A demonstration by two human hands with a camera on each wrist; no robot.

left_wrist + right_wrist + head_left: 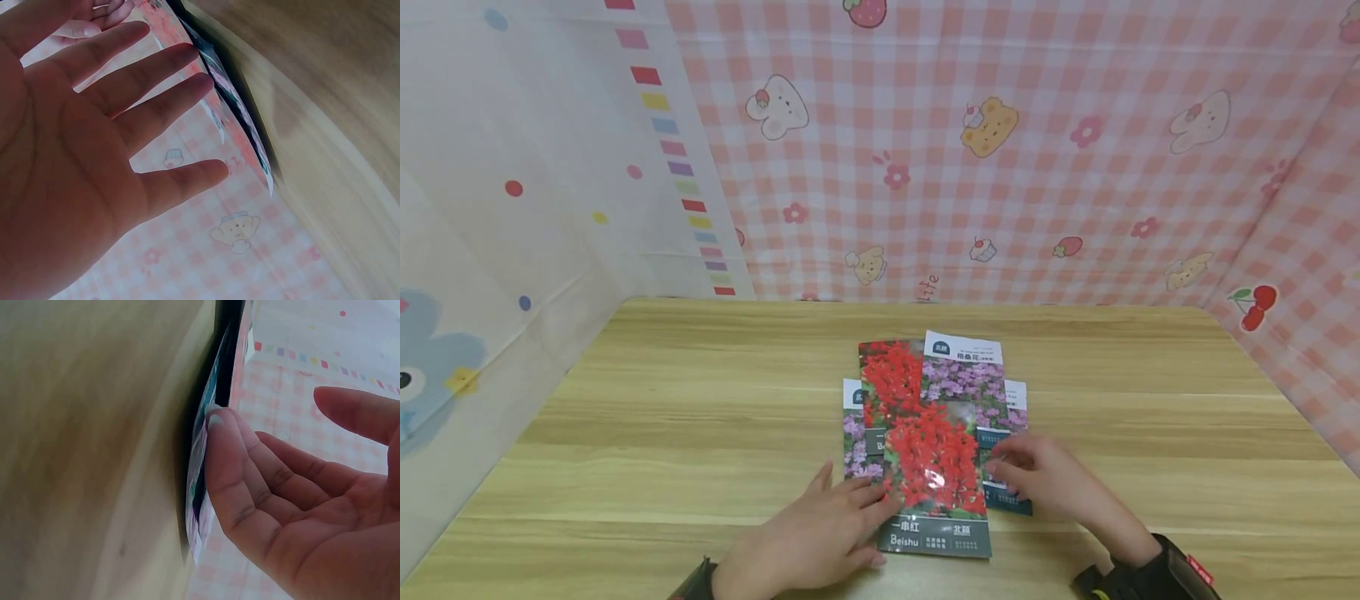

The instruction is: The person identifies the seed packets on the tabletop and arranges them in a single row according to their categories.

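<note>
Several flat flower seed packets lie overlapped in a pile. On top in front is a red-flower packet [934,467] with a grey lower band. Behind it lie another red-flower packet [891,375] and a purple-flower packet [962,379]. More purple packets show partly at the left [855,433] and right [1011,498], mostly covered. My left hand [823,533] has its fingers spread, fingertips at the front packet's left edge; the left wrist view shows its bare palm. My right hand [1052,475] has slightly bent fingers at the pile's right edge, thumb [356,412] standing apart from them.
The pile rests on a light wood-grain table [700,400]. A pink checked cloth [925,167] hangs along the table's back edge, with a white patterned cloth [550,233] at the left and pink cloth at the right. Dark bands circle both wrists.
</note>
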